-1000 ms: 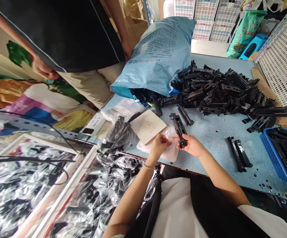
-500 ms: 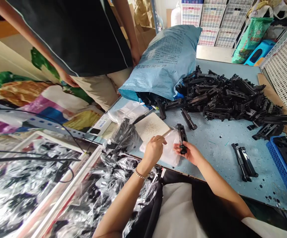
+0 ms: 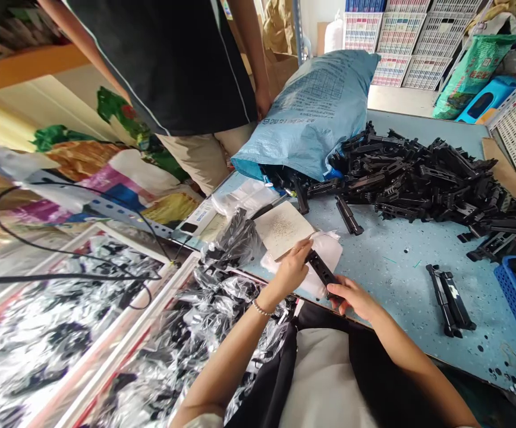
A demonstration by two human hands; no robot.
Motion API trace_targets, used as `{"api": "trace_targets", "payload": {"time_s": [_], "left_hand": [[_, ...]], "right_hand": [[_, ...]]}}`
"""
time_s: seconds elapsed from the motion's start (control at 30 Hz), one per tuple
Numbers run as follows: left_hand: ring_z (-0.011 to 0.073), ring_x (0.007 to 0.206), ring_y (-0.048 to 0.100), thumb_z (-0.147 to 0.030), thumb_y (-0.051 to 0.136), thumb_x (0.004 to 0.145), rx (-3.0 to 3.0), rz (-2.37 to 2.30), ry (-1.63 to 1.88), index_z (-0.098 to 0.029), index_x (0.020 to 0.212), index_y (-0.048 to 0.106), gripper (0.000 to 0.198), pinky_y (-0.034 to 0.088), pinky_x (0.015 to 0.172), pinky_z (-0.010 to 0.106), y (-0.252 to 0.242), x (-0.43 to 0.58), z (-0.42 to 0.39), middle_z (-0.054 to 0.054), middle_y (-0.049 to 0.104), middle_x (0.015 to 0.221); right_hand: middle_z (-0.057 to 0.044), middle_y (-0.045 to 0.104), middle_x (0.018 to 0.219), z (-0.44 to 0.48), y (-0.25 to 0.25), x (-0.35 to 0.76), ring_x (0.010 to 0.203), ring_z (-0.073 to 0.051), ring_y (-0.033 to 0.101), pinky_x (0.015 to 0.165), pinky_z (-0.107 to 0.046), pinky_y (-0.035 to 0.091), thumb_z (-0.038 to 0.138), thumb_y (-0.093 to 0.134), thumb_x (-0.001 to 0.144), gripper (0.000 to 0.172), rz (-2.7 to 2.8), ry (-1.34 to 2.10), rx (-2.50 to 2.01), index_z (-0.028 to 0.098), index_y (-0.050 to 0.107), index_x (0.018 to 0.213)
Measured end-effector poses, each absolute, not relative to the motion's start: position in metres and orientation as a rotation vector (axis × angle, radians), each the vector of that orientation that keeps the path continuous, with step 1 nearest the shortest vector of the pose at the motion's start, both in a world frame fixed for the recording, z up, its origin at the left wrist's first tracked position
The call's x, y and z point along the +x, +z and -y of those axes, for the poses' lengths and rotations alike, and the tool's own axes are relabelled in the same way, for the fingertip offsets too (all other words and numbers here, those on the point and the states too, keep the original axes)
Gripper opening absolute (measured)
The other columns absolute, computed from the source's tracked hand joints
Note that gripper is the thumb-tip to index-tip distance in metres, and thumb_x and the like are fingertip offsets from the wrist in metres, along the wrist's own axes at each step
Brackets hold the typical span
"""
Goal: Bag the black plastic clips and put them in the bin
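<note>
While the blue speckled tabletop (image 3: 396, 261) carries the same load as half a second ago, the view has swung, so everything sits further right in the picture. The light blue sack (image 3: 315, 113) lies at the far side with its mouth towards the heap of black plastic parts (image 3: 427, 178). A standing person's hand (image 3: 263, 101) rests by the sack's upper edge, as it did before. The stack of clear bags (image 3: 332, 246) lies near the tabletop's near edge, just beside the beige card (image 3: 283, 227).

Over those bags the black part (image 3: 323, 272) has changed most. Earlier it pointed straight away from the person; now it slants, its far end towards the card and its near end drawn back to the tabletop's edge. The right hand (image 3: 351, 297) is closed on that near end. The left hand (image 3: 291, 270) has come to the far end with its fingers bent; whether they pinch the part or the bag film I cannot tell.
</note>
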State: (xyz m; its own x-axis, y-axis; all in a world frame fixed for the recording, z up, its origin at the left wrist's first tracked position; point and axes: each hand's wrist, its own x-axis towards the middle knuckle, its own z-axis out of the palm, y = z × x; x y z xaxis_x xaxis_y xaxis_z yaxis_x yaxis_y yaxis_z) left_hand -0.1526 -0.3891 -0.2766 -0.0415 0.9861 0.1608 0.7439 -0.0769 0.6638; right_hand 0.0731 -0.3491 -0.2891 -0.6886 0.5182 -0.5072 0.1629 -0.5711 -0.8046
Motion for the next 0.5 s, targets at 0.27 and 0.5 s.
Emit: {"api": "trace_targets", "payload": {"time_s": [0.27,0.5], "left_hand": [[0.0259,0.143,0.050,0.007,0.041,0.078,2.065,-1.444,1.022,-0.029,0.164,0.024,0.095,0.049,0.115,0.046,-0.277,-0.116,0.419,0.014,0.047,0.155],[0.0263,0.148,0.045,0.003,0.043,0.084,2.306,-1.283,0.966,-0.026,0.166,0.007,0.094,0.047,0.118,0.042,-0.265,-0.101,0.431,0.016,0.040,0.163]], "right_hand": [[0.002,0.063,0.074,0.350,-0.285,0.070,0.050,-0.011,0.049,0.040,-0.022,0.030,0.053,0.084,0.071,0.048,1.435,1.981,-1.296,0.024,0.062,0.102],[-0.003,0.056,0.067,0.356,-0.286,0.070,0.054,-0.016,0.046,0.040,-0.028,0.029,0.079,0.061,0.078,0.055,1.207,2.223,-1.019,0.024,0.066,0.082]]}}
